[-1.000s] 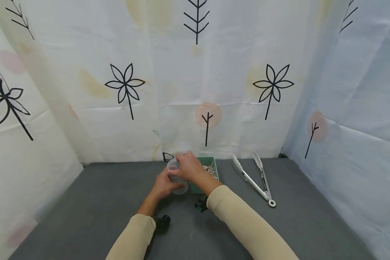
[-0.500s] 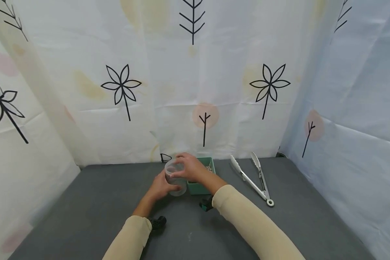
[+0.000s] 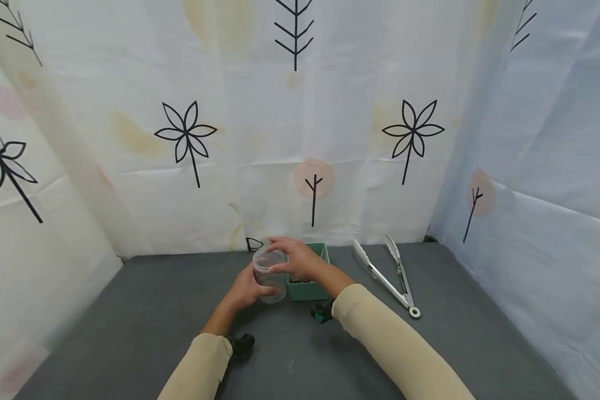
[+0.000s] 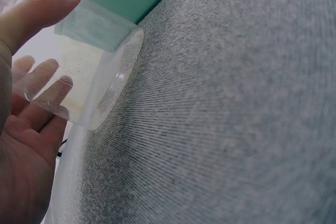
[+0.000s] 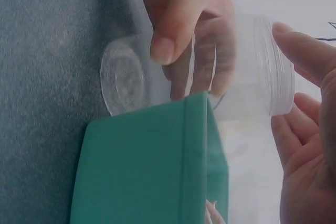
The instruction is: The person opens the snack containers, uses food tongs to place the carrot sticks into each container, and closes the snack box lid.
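A clear plastic jar (image 3: 274, 288) stands upright on the grey table, with no contents visible through its wall. My left hand (image 3: 244, 286) grips its body, the thumb on the near side and the fingers behind, as the left wrist view also shows. At the jar's top, my right hand (image 3: 300, 259) holds the rim of the translucent screw lid (image 5: 282, 72) between thumb and fingers. Close on the right of the jar is a green rectangular box (image 3: 308, 292), partly covered by my right hand and forearm. Small pale pieces lie in it.
Metal tongs (image 3: 387, 283) with white tips lie spread on the right side of the dark grey table (image 3: 155, 316). White patterned fabric (image 3: 260, 194) hangs along the table's back and both sides.
Around the lid, my right hand has turned a little and its wrist has swung slightly right. My left hand keeps its hold on the jar. The head view has shifted slightly.
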Available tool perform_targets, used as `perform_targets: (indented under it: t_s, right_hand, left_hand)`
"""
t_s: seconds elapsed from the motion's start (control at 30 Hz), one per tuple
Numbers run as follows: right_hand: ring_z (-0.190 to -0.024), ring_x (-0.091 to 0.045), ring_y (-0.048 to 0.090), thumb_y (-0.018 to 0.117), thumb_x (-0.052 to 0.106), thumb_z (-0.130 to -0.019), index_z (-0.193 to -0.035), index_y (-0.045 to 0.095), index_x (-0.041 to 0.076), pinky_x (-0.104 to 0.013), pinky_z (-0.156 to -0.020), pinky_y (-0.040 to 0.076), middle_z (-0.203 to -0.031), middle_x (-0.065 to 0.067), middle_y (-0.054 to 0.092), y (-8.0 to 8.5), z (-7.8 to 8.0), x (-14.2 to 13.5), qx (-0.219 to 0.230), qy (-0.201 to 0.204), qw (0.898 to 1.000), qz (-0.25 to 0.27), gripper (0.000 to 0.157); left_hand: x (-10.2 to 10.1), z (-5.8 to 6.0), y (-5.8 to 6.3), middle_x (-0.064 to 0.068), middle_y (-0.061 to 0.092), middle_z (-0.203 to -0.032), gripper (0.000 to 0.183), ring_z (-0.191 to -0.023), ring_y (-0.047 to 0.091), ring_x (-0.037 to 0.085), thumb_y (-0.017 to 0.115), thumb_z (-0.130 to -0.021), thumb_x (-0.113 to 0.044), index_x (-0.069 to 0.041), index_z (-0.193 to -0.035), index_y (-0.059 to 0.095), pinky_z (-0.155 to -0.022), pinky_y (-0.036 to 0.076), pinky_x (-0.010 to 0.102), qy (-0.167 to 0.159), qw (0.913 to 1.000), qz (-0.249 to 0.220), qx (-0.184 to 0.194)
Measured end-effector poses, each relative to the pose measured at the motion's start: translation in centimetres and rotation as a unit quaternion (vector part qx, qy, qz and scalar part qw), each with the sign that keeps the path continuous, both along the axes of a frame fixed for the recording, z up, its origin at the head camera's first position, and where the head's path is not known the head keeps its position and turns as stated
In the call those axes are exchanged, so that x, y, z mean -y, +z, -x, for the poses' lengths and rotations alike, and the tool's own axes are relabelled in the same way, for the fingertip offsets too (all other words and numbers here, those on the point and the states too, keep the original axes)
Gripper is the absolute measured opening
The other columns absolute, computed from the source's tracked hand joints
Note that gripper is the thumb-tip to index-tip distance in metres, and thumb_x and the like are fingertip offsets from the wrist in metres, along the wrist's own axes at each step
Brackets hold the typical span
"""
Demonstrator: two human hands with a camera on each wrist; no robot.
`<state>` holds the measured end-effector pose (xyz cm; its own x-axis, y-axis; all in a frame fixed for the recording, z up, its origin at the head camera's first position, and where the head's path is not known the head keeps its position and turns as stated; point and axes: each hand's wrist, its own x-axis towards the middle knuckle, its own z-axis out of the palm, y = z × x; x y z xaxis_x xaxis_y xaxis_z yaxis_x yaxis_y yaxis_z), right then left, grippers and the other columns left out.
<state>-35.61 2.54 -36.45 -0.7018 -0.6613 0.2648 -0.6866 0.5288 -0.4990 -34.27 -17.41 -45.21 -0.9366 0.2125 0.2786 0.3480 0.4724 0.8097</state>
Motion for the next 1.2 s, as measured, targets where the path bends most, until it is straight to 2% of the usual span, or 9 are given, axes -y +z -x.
perform_targets:
  t_s: [0.13,0.33,0.57,0.73,0.87,1.07,1.2]
  right_hand:
    - [-0.137,-0.023,0.037,0.074,0.03,-0.088,-0.128,0.063,0.015,-0.041,-0.103,0.039,-0.15,-0.005,0.041,0.0,0.1,-0.3,-0.007,-0.01,1.0,-0.01,0.044]
    - [-0.124,-0.027,0.046,0.069,0.033,-0.092,-0.12,0.067,0.011,-0.046,-0.102,0.037,-0.133,-0.007,0.055,0.0,-0.3,0.3,-0.025,-0.013,1.0,-0.001,0.036]
    - [-0.113,-0.025,0.046,0.068,0.056,-0.086,-0.118,0.061,0.018,-0.044,-0.096,0.038,-0.122,-0.006,0.053,0.3,-1.0,2.2,-0.037,-0.093,0.993,-0.055,0.051]
    - [-0.106,-0.021,0.045,0.074,0.056,-0.08,-0.117,0.059,0.02,-0.039,-0.088,0.042,-0.117,-0.003,0.051,0.4,-0.9,2.7,-0.02,-0.119,0.99,-0.072,0.054]
    - [-0.106,-0.02,0.046,0.078,0.049,-0.08,-0.119,0.06,0.022,-0.037,-0.085,0.044,-0.118,-0.003,0.051,0.3,-0.6,2.5,-0.019,-0.106,0.992,-0.07,0.052]
    - [-0.126,-0.023,0.042,0.077,0.037,-0.084,-0.127,0.06,0.019,-0.041,-0.099,0.039,-0.134,-0.002,0.052,0.4,-0.2,1.7,-0.026,-0.041,0.997,-0.062,0.05]
    - [-0.13,-0.022,0.041,0.077,0.031,-0.086,-0.131,0.059,0.017,-0.041,-0.101,0.039,-0.139,-0.002,0.05,0.7,-0.2,1.3,-0.015,-0.013,0.998,-0.055,0.05]
  left_hand:
    - [-0.2,0.1,0.0,0.013,0.059,-0.12,0.08,-0.102,0.06,0.027,0.089,-0.07,-0.016,-0.001,-0.135,0.046,-0.084,0.048,0.047,0.003,1.0,-0.002,0.003]
    - [0.0,0.0,0.0,0.014,0.058,-0.122,0.08,-0.103,0.059,0.029,0.089,-0.071,-0.015,-0.001,-0.136,0.045,-0.083,0.048,0.046,0.003,1.0,-0.003,0.007]
    - [0.2,0.0,0.2,0.009,0.058,-0.126,0.076,-0.102,0.059,0.027,0.088,-0.072,-0.016,-0.007,-0.136,0.047,-0.079,0.05,0.045,0.001,0.9998,-0.002,0.02]
    - [0.1,0.0,0.1,0.009,0.058,-0.125,0.076,-0.104,0.058,0.026,0.087,-0.073,-0.017,-0.006,-0.136,0.047,-0.082,0.049,0.046,0.01,0.9996,0.013,0.023]
    - [0.0,0.1,0.1,0.009,0.059,-0.122,0.077,-0.104,0.058,0.026,0.088,-0.072,-0.018,-0.004,-0.136,0.047,-0.084,0.048,0.047,0.009,0.9997,0.015,0.015]
    - [0.2,0.2,-0.1,0.012,0.059,-0.12,0.081,-0.101,0.059,0.027,0.089,-0.071,-0.021,-0.002,-0.136,0.046,-0.082,0.049,0.046,0.001,0.9999,0.012,0.0]
    - [0.2,0.2,0.0,0.012,0.058,-0.12,0.083,-0.102,0.059,0.027,0.09,-0.07,-0.022,-0.002,-0.137,0.045,-0.083,0.049,0.046,0.0,1.0,0.007,0.006]
